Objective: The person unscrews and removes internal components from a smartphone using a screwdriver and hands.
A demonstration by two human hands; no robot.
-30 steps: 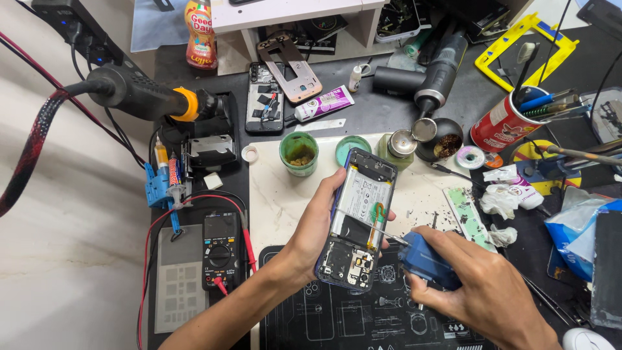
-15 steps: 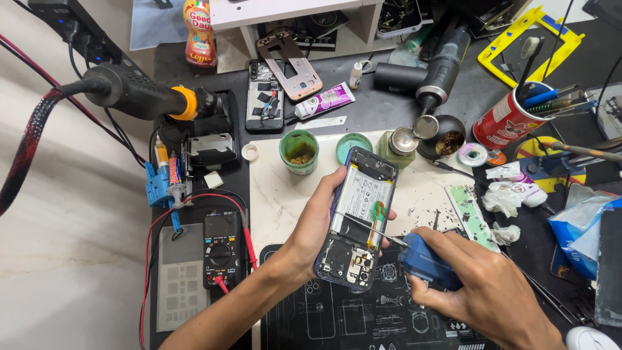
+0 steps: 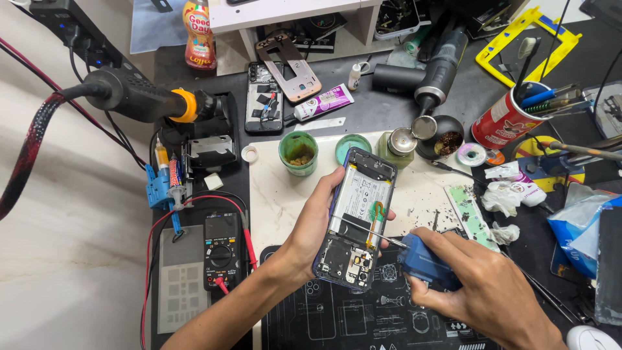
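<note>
My left hand (image 3: 310,227) grips an opened smartphone (image 3: 355,217) with its back cover off, held tilted above the work mat. The phone's white battery and dark circuit boards face up. My right hand (image 3: 483,291) is shut on a blue electric screwdriver (image 3: 424,264). Its thin metal bit touches the phone's right edge near a green flex cable.
A black repair mat (image 3: 363,317) lies under the hands on a white marble slab (image 3: 278,194). A green flux pot (image 3: 298,152), small jars, a multimeter (image 3: 220,249), a hot-air handle (image 3: 139,97), a second opened phone (image 3: 264,97), a red can of tools (image 3: 508,116) and crumpled tissues (image 3: 502,194) crowd around.
Both hands and the phone stay nearly still. The screwdriver bit remains at the phone's right edge.
</note>
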